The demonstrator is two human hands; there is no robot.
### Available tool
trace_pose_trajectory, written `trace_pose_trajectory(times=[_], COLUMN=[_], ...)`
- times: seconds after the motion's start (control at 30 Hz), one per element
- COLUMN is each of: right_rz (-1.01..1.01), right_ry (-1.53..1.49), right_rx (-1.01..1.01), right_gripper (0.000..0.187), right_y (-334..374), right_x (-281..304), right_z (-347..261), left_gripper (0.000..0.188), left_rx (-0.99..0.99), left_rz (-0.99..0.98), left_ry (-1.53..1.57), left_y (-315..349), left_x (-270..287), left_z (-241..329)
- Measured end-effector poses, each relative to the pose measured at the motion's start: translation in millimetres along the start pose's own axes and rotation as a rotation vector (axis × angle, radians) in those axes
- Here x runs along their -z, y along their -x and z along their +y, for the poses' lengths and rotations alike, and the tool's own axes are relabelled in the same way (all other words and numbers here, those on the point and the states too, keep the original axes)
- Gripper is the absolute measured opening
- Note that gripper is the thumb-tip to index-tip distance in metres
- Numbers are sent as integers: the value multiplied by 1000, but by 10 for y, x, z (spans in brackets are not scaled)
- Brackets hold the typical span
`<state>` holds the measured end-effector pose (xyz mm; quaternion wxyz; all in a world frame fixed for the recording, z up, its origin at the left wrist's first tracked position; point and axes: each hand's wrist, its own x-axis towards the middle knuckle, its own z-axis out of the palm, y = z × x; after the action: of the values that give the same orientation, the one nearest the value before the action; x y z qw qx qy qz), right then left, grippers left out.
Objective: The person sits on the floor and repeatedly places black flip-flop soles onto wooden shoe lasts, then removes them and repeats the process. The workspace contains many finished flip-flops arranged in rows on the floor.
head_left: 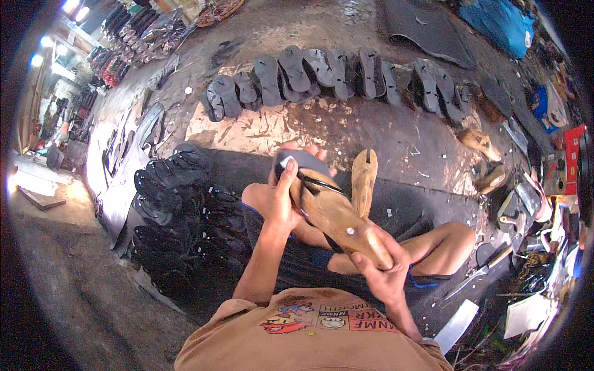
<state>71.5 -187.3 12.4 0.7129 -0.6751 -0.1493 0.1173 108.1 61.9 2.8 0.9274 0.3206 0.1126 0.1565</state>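
Observation:
A wooden shoe last [334, 213] lies slantwise across both hands above my lap. A dark sole [303, 162] sits against its toe end, and a black strap [320, 182] crosses the wood. My left hand [286, 191] wraps round the sole and the toe end, thumb on top; its fingertips show past the far edge. My right hand [385, 263] grips the narrower heel end, with its fingers partly hidden beneath. Just beyond, a second wooden last [365, 176] with a slot in its tip touches neither hand.
Black sandals [267, 80] stand in a row along the far side. A heap of black straps and sandals [176, 210] lies at my left. To the right are a knife [479, 272], more wooden lasts [479, 143] and a red box [575, 161]. My crossed legs flank the work.

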Motion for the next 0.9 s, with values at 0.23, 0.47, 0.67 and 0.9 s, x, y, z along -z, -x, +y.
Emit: trace_pose_trajectory(times=[0.23, 0.47, 0.67, 0.9], right_rz=[103, -74, 40, -224], right_ry=[194, 524, -124, -489], right_rx=[244, 214, -250, -572], right_gripper=[60, 75, 38, 42], right_y=[-8, 99, 41, 252], right_x=[-324, -403, -51, -99], right_z=[217, 385, 602, 447], left_gripper=[56, 73, 64, 70], left_rx=[-16, 406, 393, 460], left_rz=[-54, 334, 199, 257], left_ry=[-17, -287, -128, -26], left_y=[99, 879, 1040, 1179], left_x=[-144, 101, 26, 165], left_z=[-150, -534, -129, -104])
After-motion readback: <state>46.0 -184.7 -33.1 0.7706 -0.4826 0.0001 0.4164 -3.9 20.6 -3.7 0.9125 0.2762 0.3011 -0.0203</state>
